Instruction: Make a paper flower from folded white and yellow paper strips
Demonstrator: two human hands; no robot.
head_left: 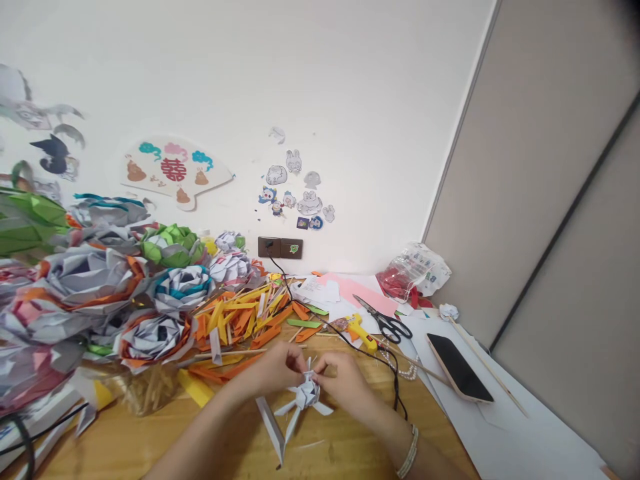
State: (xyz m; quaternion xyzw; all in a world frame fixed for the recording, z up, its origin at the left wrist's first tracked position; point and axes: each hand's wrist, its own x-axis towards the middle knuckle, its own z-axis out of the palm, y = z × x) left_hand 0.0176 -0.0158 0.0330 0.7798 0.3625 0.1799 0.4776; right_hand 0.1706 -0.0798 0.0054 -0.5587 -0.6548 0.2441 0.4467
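A small white folded-paper flower [307, 395] rests low over the wooden table, with several narrow paper strips spreading out from its centre. My left hand [280, 368] pinches its upper left edge between thumb and fingers. From the other side, my right hand [343, 380] pinches the upper right edge, its fingertips close to those of the left. A longer folded white strip [271, 427] lies just left of the flower and meets one of its lower strips. The exact fold between my fingertips is partly hidden.
Large paper flowers [95, 273] crowd the left. Orange and yellow folded strips [250, 317] lie behind my hands. To the right are a yellow glue gun [361, 331] with a black cord, scissors [387, 321], a bead string [407, 370] and a phone [459, 367] on white paper.
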